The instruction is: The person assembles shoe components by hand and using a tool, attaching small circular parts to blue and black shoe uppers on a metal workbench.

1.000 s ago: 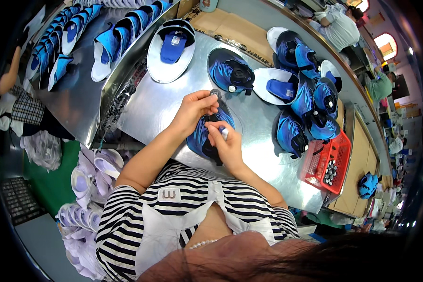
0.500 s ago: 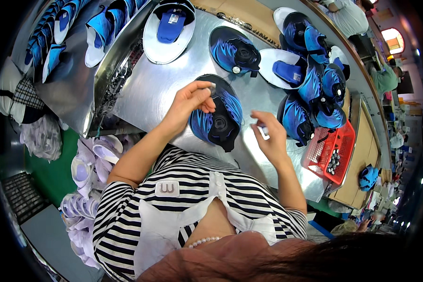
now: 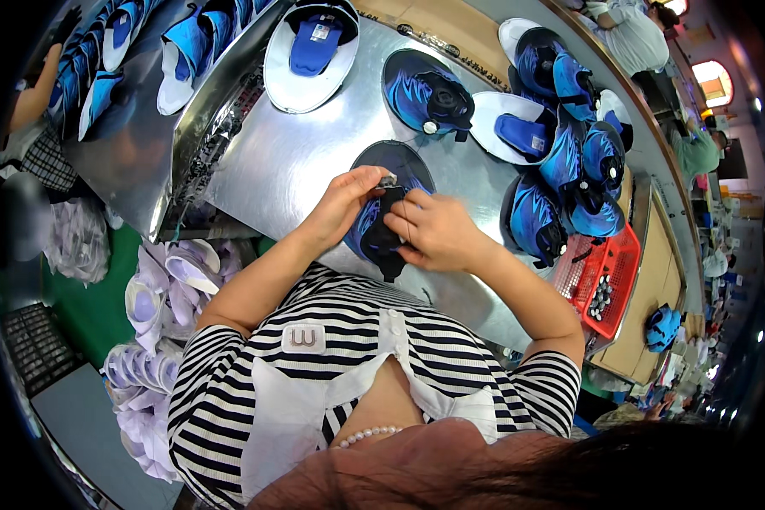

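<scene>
A blue and black shoe upper point(image 3: 361, 235) lies on the metal table in front of me, its black tongue toward me. My left hand point(image 3: 347, 204) is closed over its far left side, pinching a small grey-white piece point(image 3: 388, 181) between thumb and fingertips. Just right of that, my right hand point(image 3: 438, 231) is bent over the upper with its fingers drawn together. What those fingers grip is too small to make out. A second blue upper point(image 3: 425, 95) with a white round knob sits beyond my hands. Farther left stands a white-rimmed upper point(image 3: 314, 85) with a blue insole.
More blue uppers point(image 3: 561, 157) are piled at the right. Beside them a red plastic basket point(image 3: 625, 270) holds several small black and white knobs. White shoe parts point(image 3: 149, 310) hang at my left, below the metal table point(image 3: 255, 174). Another person's arm point(image 3: 36, 100) shows at far left.
My right hand has moved left from beside the upper to over it, its fingers closing. My left hand has come slightly down and right. A person's arm has appeared at far left.
</scene>
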Motion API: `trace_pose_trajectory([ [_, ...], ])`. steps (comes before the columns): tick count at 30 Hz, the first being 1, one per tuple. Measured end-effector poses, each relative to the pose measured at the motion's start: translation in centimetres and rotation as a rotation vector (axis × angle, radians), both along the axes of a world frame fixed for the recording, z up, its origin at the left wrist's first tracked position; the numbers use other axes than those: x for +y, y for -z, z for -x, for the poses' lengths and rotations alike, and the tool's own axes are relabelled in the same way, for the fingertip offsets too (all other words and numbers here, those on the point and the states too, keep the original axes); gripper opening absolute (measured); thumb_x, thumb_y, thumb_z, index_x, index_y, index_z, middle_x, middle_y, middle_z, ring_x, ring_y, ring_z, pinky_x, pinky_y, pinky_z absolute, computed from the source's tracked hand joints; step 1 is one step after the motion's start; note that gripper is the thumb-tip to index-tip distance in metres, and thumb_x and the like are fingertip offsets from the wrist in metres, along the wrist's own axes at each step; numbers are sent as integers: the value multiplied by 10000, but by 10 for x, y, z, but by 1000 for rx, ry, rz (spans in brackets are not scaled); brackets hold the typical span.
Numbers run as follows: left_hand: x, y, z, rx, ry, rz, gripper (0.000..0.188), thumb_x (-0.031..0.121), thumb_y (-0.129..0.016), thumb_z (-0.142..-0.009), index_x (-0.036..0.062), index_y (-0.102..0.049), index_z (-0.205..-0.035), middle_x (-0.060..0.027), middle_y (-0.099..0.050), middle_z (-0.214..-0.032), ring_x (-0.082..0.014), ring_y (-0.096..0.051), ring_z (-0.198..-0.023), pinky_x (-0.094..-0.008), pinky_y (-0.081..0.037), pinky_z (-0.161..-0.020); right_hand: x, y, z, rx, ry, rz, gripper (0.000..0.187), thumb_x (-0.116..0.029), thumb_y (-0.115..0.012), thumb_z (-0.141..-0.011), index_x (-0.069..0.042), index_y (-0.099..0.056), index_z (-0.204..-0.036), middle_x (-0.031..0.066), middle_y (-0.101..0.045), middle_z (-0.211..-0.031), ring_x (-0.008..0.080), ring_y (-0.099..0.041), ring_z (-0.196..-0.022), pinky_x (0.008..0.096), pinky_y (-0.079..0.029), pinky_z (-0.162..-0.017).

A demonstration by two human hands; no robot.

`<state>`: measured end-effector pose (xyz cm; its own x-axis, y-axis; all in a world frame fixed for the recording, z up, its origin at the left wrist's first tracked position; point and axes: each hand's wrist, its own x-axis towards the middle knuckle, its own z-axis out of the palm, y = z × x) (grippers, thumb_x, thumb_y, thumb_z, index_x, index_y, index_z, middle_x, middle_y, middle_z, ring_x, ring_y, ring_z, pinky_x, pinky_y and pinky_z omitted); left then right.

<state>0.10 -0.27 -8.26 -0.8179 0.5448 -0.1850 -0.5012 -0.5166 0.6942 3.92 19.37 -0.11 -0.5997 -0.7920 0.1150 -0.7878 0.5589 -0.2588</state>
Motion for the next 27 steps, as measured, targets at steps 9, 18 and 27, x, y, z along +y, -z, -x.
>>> trace_pose_trajectory([
  [9,5,6,-10,73,7,71,283,217,-513,-960,-37,-609,-1037,-45,-545,-1123,-123,-524,-1028,-279,-392,-931,-1,31,-19,148,299,250,386,-63,-729,-499,-55,-573,-853,54,-612,-888,270,-602,-830,339,-511,-628],
  [18,20,-4,-18,743,-146,645,138,170,-622,-872,36,-632,-839,-61,-600,-867,-222,-525,-849,-321,-399,-799,-7,63,-25,320,526,548,314,-23,-724,-517,-53,-552,-778,65,-605,-834,274,-594,-798,354,-480,-595],
  [27,3,-27,-8,1291,64,887,265,233,-645,-844,47,-625,-1031,-109,-617,-1047,-281,-562,-997,-344,-459,-815,-7,50,-27,246,569,516,317,-26,-679,-556,-69,-638,-867,34,-646,-904,250,-606,-819,320,-497,-580],
])
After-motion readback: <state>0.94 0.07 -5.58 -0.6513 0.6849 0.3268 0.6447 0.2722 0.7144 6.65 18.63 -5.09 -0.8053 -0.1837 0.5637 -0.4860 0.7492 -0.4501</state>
